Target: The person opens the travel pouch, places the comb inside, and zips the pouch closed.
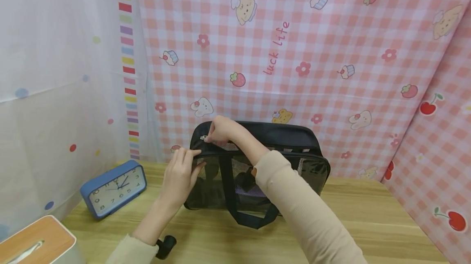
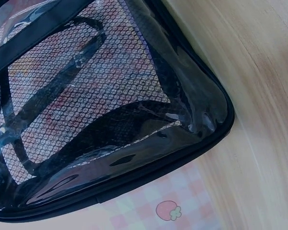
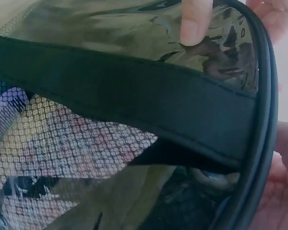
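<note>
A black bag (image 1: 211,182) with clear panels and mesh stands on the table, its handle strap (image 1: 254,220) hanging down the front. At its top left corner my right hand (image 1: 222,128) pinches the metal zipper pull (image 1: 203,137). My left hand (image 1: 179,174) grips the front panel's upper left edge, thumb on the clear panel and fingers over the rim. The top gapes along part of its length. Something purple (image 1: 250,191) shows through the front panel. In the left wrist view, the mesh (image 2: 86,96) appears behind clear plastic; the right wrist view shows the strap (image 3: 120,96) and black piping (image 3: 266,120) close up.
A blue alarm clock (image 1: 114,188) stands left of the bag. A tissue box (image 1: 40,239) with a wooden lid is at the lower left. Pink checked cloth (image 1: 294,51) hangs right behind the bag, above the wooden table (image 1: 368,215).
</note>
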Demonstrator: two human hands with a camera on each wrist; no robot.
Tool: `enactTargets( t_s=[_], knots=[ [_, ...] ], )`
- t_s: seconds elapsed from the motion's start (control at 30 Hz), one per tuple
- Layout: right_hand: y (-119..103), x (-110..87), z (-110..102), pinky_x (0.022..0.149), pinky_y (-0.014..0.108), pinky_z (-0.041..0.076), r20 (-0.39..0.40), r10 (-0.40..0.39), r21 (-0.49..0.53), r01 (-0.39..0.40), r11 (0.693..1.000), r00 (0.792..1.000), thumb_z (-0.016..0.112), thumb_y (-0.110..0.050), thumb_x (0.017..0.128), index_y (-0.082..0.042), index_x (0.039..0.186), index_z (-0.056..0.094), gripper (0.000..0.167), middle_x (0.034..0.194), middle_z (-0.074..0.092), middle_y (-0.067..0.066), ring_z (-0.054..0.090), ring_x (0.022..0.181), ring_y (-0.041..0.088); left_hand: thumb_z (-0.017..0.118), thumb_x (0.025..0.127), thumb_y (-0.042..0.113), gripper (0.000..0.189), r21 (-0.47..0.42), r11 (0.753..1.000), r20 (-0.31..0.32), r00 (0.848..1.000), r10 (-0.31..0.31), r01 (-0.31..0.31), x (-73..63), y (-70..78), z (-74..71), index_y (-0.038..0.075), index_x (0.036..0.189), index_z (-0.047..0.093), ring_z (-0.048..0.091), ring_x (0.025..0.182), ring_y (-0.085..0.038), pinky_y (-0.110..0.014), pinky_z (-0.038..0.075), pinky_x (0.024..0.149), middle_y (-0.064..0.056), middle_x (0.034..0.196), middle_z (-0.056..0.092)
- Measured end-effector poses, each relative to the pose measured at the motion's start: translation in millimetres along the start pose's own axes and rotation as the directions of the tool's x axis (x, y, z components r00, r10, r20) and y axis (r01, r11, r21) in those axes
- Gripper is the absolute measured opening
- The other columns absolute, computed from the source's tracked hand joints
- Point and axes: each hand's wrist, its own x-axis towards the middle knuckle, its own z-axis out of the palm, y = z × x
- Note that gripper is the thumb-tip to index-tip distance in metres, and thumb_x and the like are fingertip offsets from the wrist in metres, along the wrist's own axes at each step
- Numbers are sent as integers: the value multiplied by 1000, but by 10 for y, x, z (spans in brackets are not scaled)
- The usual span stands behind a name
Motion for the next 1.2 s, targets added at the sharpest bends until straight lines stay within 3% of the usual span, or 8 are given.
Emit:
enactTargets(
  t_s=[0.27,0.57,0.7,1.2],
  knots=[
    [11,-33,-23,56,23,53,-106,103,210,-79,974,989,65,-20,83,-1,69,63,24,54,55,1,56,53,12,81,65,6,38,7,1000,-3,1000,-7,7,3,4,5,-3,94,59,49,69,-22,-29,42,56,-13,82,52],
    [45,-80,-55,53,23,51,-143,128,222,-94,971,982,67,-19,80,-11,53,50,33,49,49,-2,53,51,11,81,64,5,38,14,1000,-7,1000,-15,15,-5,10,18,-3,94,58,46,67,-20,-27,41,55,-12,80,51],
    [87,-89,-55,51,22,49,-132,154,254,-116,960,979,69,-19,79,-11,53,50,34,51,50,-1,52,51,11,81,64,6,38,19,1000,-6,1000,-17,17,-15,5,7,-3,94,58,46,67,-20,-28,41,55,-12,81,51],
    [183,-99,-40,68,32,54,-77,262,293,-229,928,962,71,-19,79,-9,55,53,31,50,47,-1,49,48,11,82,63,5,40,33,999,-9,1000,-10,10,-19,23,14,-2,94,58,46,68,-20,-27,42,55,-12,79,50]
  ],
)
